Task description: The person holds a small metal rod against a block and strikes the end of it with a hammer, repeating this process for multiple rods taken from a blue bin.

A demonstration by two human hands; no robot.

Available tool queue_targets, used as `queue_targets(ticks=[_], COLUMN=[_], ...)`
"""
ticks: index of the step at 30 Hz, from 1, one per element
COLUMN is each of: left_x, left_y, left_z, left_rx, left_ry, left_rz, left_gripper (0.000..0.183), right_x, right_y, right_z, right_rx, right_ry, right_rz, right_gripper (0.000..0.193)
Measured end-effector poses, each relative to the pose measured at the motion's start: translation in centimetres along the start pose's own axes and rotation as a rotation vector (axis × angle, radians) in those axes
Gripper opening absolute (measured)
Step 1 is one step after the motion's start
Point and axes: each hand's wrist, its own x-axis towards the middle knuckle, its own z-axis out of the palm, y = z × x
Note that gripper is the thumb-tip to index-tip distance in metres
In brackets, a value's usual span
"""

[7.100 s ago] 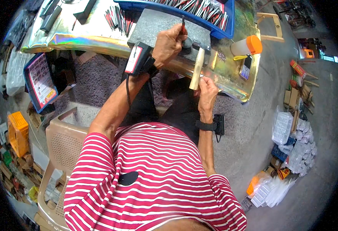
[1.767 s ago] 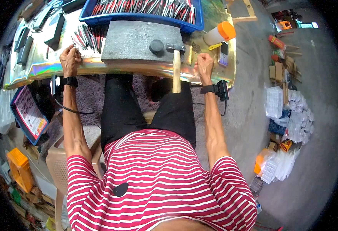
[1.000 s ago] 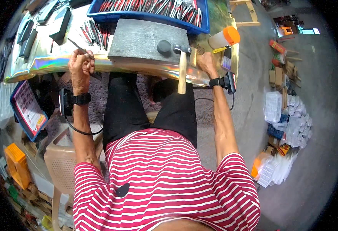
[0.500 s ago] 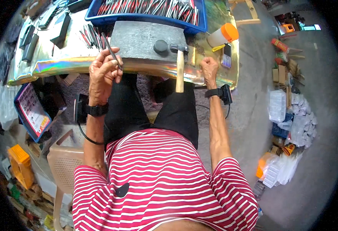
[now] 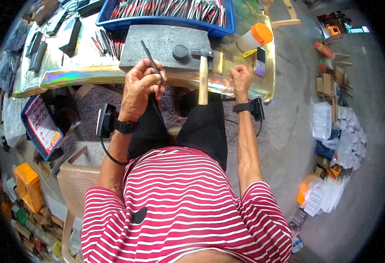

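Observation:
My left hand [image 5: 136,94] is closed around a thin dark rod [image 5: 147,50], which slants up and left over the near edge of a grey stone slab [image 5: 153,41]. A round black disc [image 5: 180,52] sits on the slab. Beside it rests a hammer [image 5: 203,81], its head on the slab and its wooden handle reaching past the table's near edge. My right hand [image 5: 241,80] is curled into a fist at the table edge, right of the hammer; whatever is inside it is hidden.
A blue tray [image 5: 166,21] full of thin red, black and silver pieces stands behind the slab. More such pieces [image 5: 107,44] lie to its left, near black boxes [image 5: 70,36]. An orange-lidded jar [image 5: 248,40] and a phone [image 5: 260,61] are at the right.
My left hand has moved right, bringing the rod from the slab's left side to in front of its middle. The right hand stays closed in nearly the same place.

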Motion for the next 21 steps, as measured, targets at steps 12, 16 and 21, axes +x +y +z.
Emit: queue_targets(ticks=[12,16,21], left_x=[-0.2,0.0,-0.6], left_y=[-0.9,-1.6,-1.9], left_z=[1.0,1.1,1.8], left_rx=[-0.121,-0.295,-0.487], left_ry=[-0.038,-0.037,-0.060], left_rz=[-0.019,-0.025,-0.064], left_gripper=[0.018,0.016,0.014], right_x=[-2.4,-5.3,-9.7], right_y=[-4.7,-8.5,-12.9], right_z=[1.6,4.3,7.9], right_rx=[0.282,0.374,0.351], right_ry=[-0.117,-0.268,-0.391], right_rz=[0.108,0.088,0.062], right_gripper=[0.013,0.010,0.008])
